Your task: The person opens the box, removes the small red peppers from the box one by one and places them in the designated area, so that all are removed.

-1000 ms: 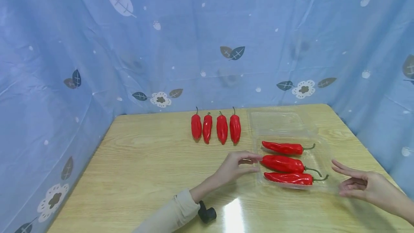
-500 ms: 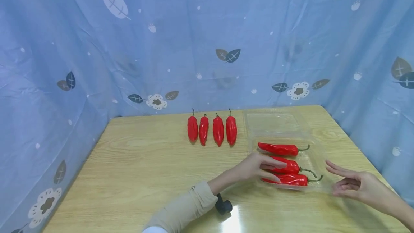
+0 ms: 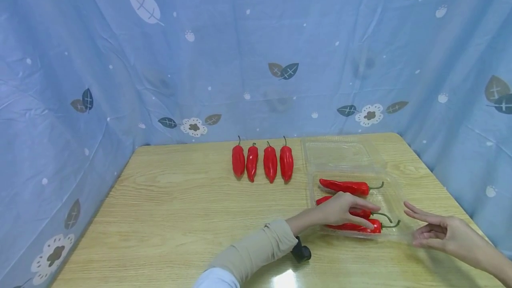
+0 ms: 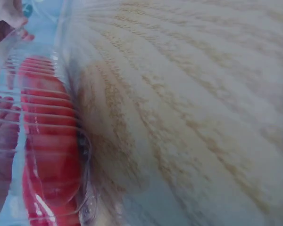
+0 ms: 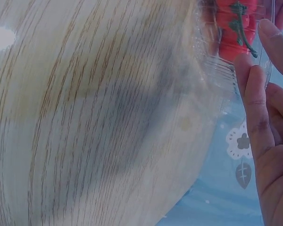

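A clear plastic clamshell box point(image 3: 387, 195) lies with its lid point(image 3: 338, 154) folded back, holding three red chili peppers with green stems. The back pepper point(image 3: 345, 186) is fully seen. My left hand point(image 3: 343, 209) reaches over the middle pepper point(image 3: 323, 200) and the front pepper point(image 3: 374, 226), hiding parts of both; its thumb and fingers stay apart. Through the ribbed wall, the left wrist view shows a red pepper point(image 4: 49, 141) and blurred fingers. My right hand point(image 3: 450, 237) hovers just right of the box, fingers extended, holding nothing.
Several red peppers point(image 3: 270, 164) lie in a row at the table's back, left of the lid. A small black object point(image 3: 301, 252) is by the left sleeve. A blue patterned curtain point(image 3: 224, 57) encloses the wooden table point(image 3: 172, 217).
My left hand has moved right from the box's left edge to above the middle and front peppers. The right hand has stayed about where it was. The peppers keep their places.
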The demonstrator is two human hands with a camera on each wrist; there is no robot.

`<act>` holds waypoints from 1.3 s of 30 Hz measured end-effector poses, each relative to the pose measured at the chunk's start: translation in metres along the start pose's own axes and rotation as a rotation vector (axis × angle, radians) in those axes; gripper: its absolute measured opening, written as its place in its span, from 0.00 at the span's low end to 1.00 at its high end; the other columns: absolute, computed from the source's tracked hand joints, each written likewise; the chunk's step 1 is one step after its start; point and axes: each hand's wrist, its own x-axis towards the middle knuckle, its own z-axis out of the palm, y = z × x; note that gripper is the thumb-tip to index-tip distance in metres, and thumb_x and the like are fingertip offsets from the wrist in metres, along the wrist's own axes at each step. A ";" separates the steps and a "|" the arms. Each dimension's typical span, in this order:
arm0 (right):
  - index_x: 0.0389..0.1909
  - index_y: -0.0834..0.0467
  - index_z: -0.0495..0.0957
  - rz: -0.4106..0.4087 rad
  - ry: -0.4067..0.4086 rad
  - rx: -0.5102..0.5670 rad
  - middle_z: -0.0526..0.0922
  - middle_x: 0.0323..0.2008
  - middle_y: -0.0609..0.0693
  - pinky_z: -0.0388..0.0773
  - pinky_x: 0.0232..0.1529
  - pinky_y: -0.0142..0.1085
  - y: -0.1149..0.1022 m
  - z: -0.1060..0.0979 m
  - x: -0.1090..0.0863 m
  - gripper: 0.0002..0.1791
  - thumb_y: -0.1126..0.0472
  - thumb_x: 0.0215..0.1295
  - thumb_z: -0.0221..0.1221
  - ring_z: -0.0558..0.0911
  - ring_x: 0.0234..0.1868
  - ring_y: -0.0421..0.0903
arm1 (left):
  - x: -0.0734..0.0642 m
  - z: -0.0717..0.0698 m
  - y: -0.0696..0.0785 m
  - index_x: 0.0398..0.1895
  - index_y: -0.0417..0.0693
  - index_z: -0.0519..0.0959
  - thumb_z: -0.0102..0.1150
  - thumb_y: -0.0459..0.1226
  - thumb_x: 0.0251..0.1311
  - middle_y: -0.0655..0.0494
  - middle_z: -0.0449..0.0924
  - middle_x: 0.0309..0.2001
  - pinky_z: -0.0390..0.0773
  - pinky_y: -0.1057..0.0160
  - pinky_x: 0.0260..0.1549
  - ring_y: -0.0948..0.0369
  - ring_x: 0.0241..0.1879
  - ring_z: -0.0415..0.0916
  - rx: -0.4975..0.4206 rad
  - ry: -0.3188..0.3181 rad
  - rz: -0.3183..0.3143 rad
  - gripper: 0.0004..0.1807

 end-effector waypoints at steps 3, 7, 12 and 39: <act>0.72 0.55 0.59 -0.020 0.005 -0.001 0.68 0.60 0.24 0.79 0.32 0.26 0.001 0.000 0.000 0.47 0.78 0.50 0.64 0.84 0.35 0.40 | 0.003 0.003 -0.001 0.63 0.48 0.74 0.65 0.36 0.57 0.62 0.78 0.57 0.67 0.86 0.46 0.83 0.52 0.70 -0.015 -0.040 -0.028 0.28; 0.72 0.51 0.59 -0.036 0.011 0.016 0.68 0.60 0.24 0.79 0.32 0.26 0.001 0.000 0.000 0.48 0.79 0.50 0.64 0.84 0.34 0.40 | 0.006 0.005 -0.001 0.63 0.48 0.74 0.64 0.36 0.58 0.61 0.79 0.56 0.68 0.86 0.43 0.82 0.50 0.72 0.043 -0.074 -0.036 0.27; 0.72 0.50 0.59 -0.049 0.008 0.047 0.68 0.61 0.25 0.79 0.32 0.25 0.000 0.000 0.000 0.48 0.80 0.49 0.63 0.84 0.34 0.40 | 0.008 0.005 0.001 0.62 0.48 0.75 0.65 0.38 0.58 0.61 0.80 0.54 0.67 0.87 0.42 0.80 0.49 0.74 0.142 -0.039 -0.052 0.26; 0.72 0.52 0.59 -0.074 -0.003 0.068 0.67 0.63 0.27 0.80 0.32 0.28 -0.001 0.000 0.000 0.48 0.82 0.49 0.62 0.84 0.36 0.39 | 0.013 0.012 0.003 0.59 0.65 0.77 0.63 0.49 0.58 0.77 0.76 0.48 0.61 0.87 0.39 0.85 0.42 0.65 0.211 -0.032 -0.138 0.23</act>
